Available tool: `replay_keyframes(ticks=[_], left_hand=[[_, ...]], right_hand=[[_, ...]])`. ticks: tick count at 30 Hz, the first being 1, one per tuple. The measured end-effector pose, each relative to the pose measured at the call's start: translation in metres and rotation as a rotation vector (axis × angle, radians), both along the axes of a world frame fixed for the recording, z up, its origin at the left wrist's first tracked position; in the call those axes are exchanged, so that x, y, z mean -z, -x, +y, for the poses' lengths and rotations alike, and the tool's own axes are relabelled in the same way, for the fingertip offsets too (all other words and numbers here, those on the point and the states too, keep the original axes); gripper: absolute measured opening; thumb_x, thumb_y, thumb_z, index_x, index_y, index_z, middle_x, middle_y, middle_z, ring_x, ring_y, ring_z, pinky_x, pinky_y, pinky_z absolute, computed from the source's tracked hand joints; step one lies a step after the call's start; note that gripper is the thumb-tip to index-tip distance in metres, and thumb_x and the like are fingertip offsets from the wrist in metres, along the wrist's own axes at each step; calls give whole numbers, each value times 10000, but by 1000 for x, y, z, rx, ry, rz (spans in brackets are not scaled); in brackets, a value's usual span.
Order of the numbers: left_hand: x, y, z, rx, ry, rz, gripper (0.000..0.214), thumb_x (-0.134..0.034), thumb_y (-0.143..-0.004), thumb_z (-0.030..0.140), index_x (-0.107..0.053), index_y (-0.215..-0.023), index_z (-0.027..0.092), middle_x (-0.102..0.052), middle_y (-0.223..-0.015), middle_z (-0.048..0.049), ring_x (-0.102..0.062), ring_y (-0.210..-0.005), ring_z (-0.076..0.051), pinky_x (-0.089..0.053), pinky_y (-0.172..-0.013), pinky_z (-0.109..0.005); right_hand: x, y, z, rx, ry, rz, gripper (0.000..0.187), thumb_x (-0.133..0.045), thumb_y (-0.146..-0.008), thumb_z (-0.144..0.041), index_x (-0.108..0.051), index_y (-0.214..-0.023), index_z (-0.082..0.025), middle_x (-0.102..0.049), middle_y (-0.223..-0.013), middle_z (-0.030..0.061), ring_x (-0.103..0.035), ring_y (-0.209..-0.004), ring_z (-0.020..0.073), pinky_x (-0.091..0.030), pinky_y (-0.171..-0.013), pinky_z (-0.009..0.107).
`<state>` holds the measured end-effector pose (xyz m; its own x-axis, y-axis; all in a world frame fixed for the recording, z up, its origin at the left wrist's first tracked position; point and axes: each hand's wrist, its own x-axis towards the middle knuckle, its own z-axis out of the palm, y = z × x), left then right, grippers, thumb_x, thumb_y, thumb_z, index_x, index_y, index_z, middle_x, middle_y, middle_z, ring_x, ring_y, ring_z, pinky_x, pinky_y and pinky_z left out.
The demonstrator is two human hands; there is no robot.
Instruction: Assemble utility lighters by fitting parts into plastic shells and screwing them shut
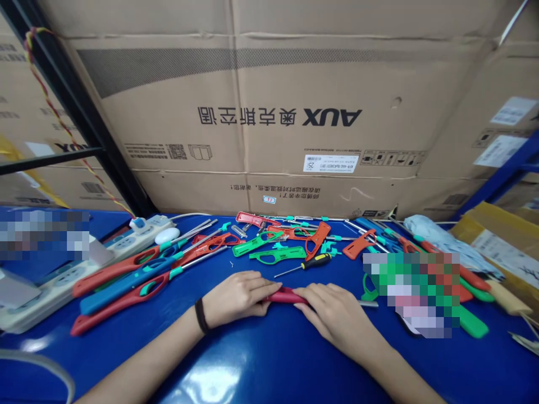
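Between my two hands lies a red long-nosed lighter (288,295), held level just above or on the blue tabletop. The fingers of my left hand (240,294) are closed around its left end. My right hand (337,311) grips it farther right, hiding much of its body, and a metal tube (368,303) sticks out beyond that hand. Just behind the hands lies a screwdriver (319,260) with a yellow and black handle. Past it are green casing halves (280,255), orange casing halves (318,240), metal tubes and small turquoise parts in a loose heap.
Several whole lighters (130,286) lie at the left beside a white power strip (65,280). More lighters (475,280) lie at the right, near a partly pixelated patch, a light blue cloth (442,238) and an open carton (505,247). A large cardboard box (269,73) walls off the back.
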<state>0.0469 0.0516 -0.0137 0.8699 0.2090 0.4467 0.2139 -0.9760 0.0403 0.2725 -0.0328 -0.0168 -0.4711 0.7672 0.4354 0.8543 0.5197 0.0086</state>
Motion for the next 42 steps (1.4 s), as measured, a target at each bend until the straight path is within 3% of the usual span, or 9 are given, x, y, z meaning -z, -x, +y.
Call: replay_keyframes(ticks=[6,13,17,24,30,32,35,38,42], left_hand=[[-9,9,9,-86,317,0,245,-533,-924,293,-599,-1134,186,-684,-1011,-53,-635,-903,-162,-500,-804,-263],[-8,5,3,-118,326,24,195,-495,-939,302,-579,-1037,157,-662,-921,-55,-617,-834,-174,-487,-738,-272],[-7,4,1,-123,304,55,199,-482,-939,312,-580,-1003,151,-662,-889,-61,-620,-788,-176,-487,-695,-272],[-12,8,5,-102,388,-58,353,-609,-854,355,-568,-1161,186,-660,-1035,-64,-618,-921,-175,-491,-823,-279],[-16,14,9,-121,350,7,317,-615,-821,373,-622,-1080,189,-657,-988,-59,-612,-897,-191,-489,-813,-306],[-17,18,15,-180,313,-54,196,-511,-865,245,-627,-1014,191,-660,-958,-47,-601,-882,-180,-471,-834,-319],[-20,26,28,-362,246,-147,239,-412,-831,106,-608,-940,187,-647,-921,-47,-580,-866,-184,-449,-834,-341],[-25,38,38,-514,220,-66,226,-437,-798,111,-604,-930,187,-639,-957,-57,-570,-928,-212,-423,-860,-370],[-36,54,43,-613,237,139,151,-534,-760,194,-631,-875,206,-662,-952,-28,-574,-966,-242,-362,-916,-414]], right_hand=[[4,-10,5,38,-80,8,324,-290,-999,-290,-591,-1032,-173,-702,-854,66,-657,-717,190,-454,-641,309],[-4,-14,5,-15,-57,71,279,-347,-985,-272,-600,-996,-157,-705,-856,61,-637,-731,193,-459,-703,319],[-8,-16,2,-14,69,106,224,-399,-969,-266,-607,-980,-184,-698,-864,31,-619,-733,192,-462,-730,335],[-13,-21,-5,100,297,168,198,-405,-966,-263,-593,-1010,-219,-692,-955,37,-622,-867,213,-452,-819,385],[-8,-20,-15,148,477,187,187,-383,-968,-294,-514,-1101,-281,-656,-1092,17,-611,-962,229,-454,-861,413],[-7,-20,-17,158,513,191,173,-383,-967,-297,-523,-1066,-271,-655,-1058,22,-609,-970,230,-449,-879,417],[-9,-22,-17,171,531,222,149,-397,-963,-298,-532,-1000,-249,-635,-985,31,-612,-912,208,-481,-809,364],[-16,-24,-11,141,477,215,143,-415,-956,-290,-544,-920,-240,-607,-948,26,-605,-867,190,-485,-772,340],[-27,-23,8,123,348,172,87,-474,-928,-247,-559,-934,-228,-618,-983,36,-593,-939,206,-477,-827,369]])
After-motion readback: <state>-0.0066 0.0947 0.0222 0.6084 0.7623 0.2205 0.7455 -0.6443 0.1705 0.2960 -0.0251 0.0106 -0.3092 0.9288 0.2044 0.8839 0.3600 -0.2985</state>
